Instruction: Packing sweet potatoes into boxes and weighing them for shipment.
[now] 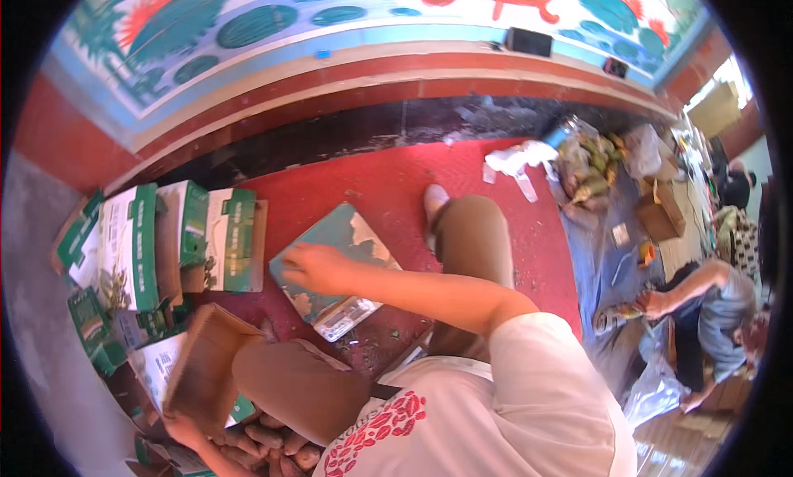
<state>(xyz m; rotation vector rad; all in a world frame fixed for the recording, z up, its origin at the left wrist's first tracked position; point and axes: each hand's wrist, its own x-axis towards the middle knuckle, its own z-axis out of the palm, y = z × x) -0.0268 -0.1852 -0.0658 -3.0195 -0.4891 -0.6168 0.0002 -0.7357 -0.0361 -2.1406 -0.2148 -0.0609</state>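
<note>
Right hand: right hand (312,266), palm down, fingers spread flat on the worn teal flattened cardboard panel (330,258); pressing, not gripping.
Right arm: crosses the body from lower right, reaching left and forward.
Left hand: left hand (183,427), low at the left, closed on the edge of the open brown cardboard box (202,363).
Panel: on the red floor (388,180), ahead of the knees; long axis diagonal, near-right to far-left.
Nearer hand: right.
Beside: green-and-white cartons (165,237) to the left; sweet potatoes (277,444) below the box.
</note>
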